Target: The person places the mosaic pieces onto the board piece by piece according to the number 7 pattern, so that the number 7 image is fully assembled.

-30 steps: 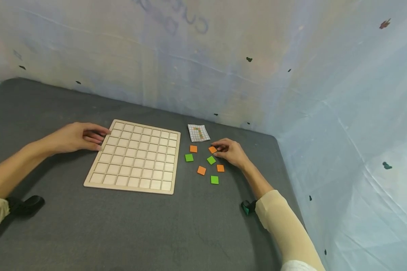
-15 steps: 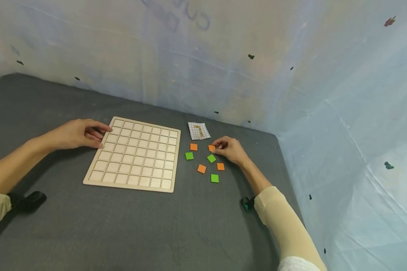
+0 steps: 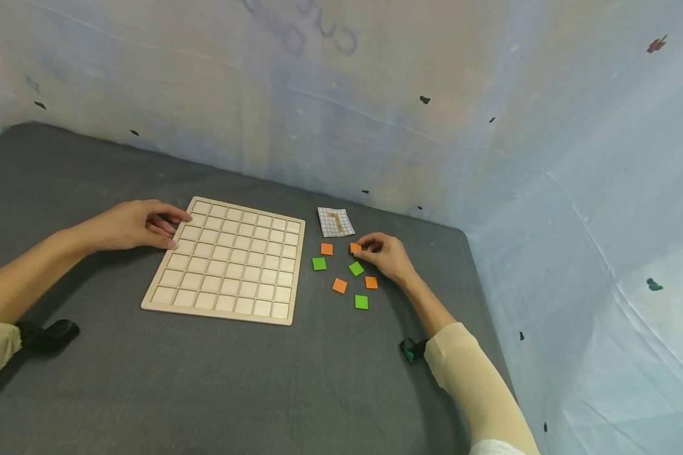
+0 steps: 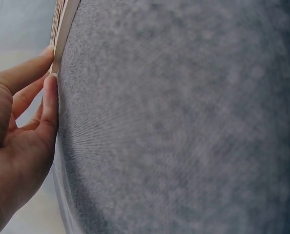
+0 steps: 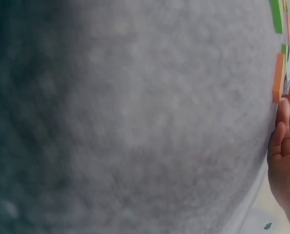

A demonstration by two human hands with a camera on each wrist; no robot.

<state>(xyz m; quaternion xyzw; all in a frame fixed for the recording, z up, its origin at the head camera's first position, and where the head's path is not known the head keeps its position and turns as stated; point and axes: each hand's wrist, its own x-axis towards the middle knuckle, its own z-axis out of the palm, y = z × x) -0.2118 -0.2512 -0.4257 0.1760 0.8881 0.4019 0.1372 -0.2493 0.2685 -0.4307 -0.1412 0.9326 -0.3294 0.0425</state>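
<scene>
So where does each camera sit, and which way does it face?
Head: on the head, facing forward and down at the pale wooden square gridded board, small square orange and green tiles and printed white paper card; left hand, right hand and cream sleeves show.
Left wrist: worn there, looking along the grey tabletop; left hand touching the board's edge.
Right wrist: worn there, looking along the tabletop; right hand and some tiles at the right border.
Shared: head and left wrist both show the left hand at the board.
</scene>
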